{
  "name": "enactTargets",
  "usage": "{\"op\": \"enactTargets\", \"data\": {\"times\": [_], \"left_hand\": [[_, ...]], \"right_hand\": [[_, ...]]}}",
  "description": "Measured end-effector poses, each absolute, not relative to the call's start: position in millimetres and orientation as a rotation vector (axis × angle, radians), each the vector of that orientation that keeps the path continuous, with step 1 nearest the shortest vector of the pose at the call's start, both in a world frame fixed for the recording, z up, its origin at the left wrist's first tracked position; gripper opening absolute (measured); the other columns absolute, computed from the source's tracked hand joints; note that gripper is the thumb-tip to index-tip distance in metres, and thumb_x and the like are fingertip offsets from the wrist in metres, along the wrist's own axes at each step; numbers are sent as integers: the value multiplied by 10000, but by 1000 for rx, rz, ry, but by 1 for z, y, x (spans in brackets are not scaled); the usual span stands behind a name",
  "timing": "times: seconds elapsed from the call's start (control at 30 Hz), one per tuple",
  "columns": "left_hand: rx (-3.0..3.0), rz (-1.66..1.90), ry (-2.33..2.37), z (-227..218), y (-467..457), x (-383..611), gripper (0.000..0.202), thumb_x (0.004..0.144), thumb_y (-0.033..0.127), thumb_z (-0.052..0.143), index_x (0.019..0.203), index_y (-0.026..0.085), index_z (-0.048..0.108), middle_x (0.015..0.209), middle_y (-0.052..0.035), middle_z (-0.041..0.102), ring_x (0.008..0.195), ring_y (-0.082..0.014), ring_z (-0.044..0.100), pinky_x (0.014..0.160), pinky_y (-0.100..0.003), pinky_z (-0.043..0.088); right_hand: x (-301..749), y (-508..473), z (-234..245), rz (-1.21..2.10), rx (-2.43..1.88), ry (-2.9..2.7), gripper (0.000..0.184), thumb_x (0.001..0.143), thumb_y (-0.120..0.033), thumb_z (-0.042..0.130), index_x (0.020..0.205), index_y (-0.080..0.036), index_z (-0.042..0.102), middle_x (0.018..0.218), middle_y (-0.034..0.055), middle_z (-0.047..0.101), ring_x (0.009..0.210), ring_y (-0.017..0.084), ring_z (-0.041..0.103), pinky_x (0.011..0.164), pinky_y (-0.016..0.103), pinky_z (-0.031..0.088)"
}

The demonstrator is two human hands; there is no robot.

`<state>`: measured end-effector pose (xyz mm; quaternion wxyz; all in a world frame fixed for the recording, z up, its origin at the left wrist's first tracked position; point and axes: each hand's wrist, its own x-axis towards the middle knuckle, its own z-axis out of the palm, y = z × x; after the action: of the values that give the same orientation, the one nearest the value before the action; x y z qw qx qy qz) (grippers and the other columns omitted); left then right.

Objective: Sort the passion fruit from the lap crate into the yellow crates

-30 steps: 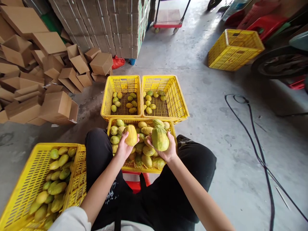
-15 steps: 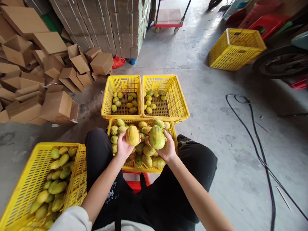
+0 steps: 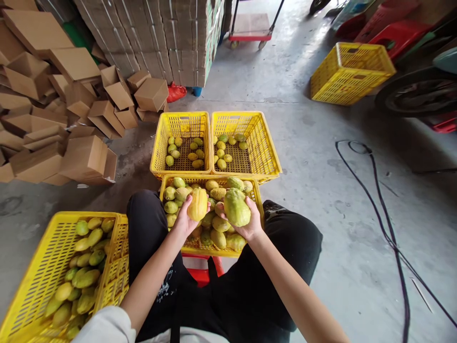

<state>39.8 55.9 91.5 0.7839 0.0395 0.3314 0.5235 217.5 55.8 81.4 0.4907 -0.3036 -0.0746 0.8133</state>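
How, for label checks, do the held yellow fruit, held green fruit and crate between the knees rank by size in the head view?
1. Crate between the knees
2. Green fruit
3. Yellow fruit, slightly smaller

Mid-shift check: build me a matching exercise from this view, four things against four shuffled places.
1. Held yellow ribbed fruit
2. Held yellow-green ribbed fruit
3. Flat trolley with red edge
4. Looped black cable

A. In the right hand
B. Right side of view
C. In the left hand
D. Top middle of view

Pairs: 1-C, 2-A, 3-D, 4-B
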Motion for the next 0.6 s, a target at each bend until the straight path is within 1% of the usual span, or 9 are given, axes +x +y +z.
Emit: {"op": "enactTargets", "data": {"times": [0.07,0.17,0.27,0.43,0.6], "left_hand": [[95,1108,737,89,56,40,282,805,367,529,938,149,649,893,-86,674,756,-173,637,764,-302,514],[93,1092,742,84,56,41,272,813,362,525,923,147,649,884,-90,672,783,-184,641,821,-337,508],[89,1090,764,81,56,41,263,811,349,533,929,143,645,879,-93,672,816,-200,644,841,-362,505],[95,1104,785,77,57,40,238,805,330,545,917,145,645,884,-88,674,807,-194,645,831,-354,515],[98,1093,789,76,57,40,202,781,289,577,919,155,638,897,-79,673,849,-207,647,851,-370,516]], "right_hand": [[218,56,81,1958,-761,-161,322,730,-444,588,984,-248,606,859,31,716,1016,286,626,898,507,488],[217,58,81,1929,-803,-113,281,724,-392,609,950,-224,615,861,45,714,999,282,631,884,480,502],[214,58,81,1931,-819,-107,252,722,-369,613,919,-213,623,871,53,712,978,274,638,869,457,513],[212,58,81,1939,-809,-167,248,743,-387,592,917,-212,625,902,59,709,968,264,642,860,447,519],[215,58,84,1936,-786,-176,300,766,-425,527,947,-209,631,953,74,709,1009,291,628,873,489,507]]}}
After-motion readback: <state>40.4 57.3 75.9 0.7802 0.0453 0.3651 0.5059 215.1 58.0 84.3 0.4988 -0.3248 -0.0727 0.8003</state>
